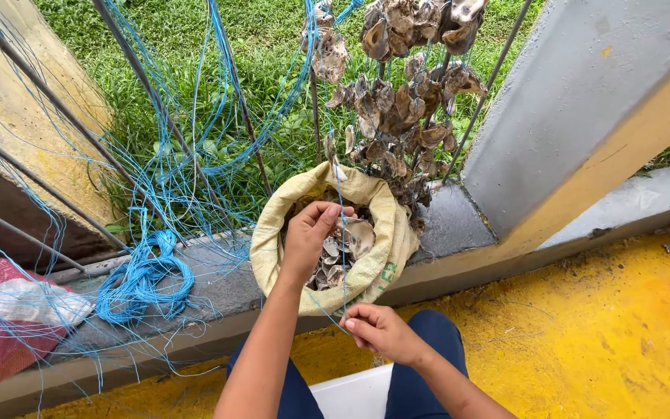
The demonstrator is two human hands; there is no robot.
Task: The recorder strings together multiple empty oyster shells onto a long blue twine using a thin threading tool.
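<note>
Hands at a sack of oyster shells

Left hand (309, 233) pinches a shell (355, 233) inside the open woven sack (385, 248) on the concrete ledge (219, 283); right hand (378, 330) pinches taut blue twine (343, 256) just below; strung shells (401, 101) hang above.

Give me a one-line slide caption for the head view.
Left hand reaches into sack of shells; right hand pinches blue string.
</note>
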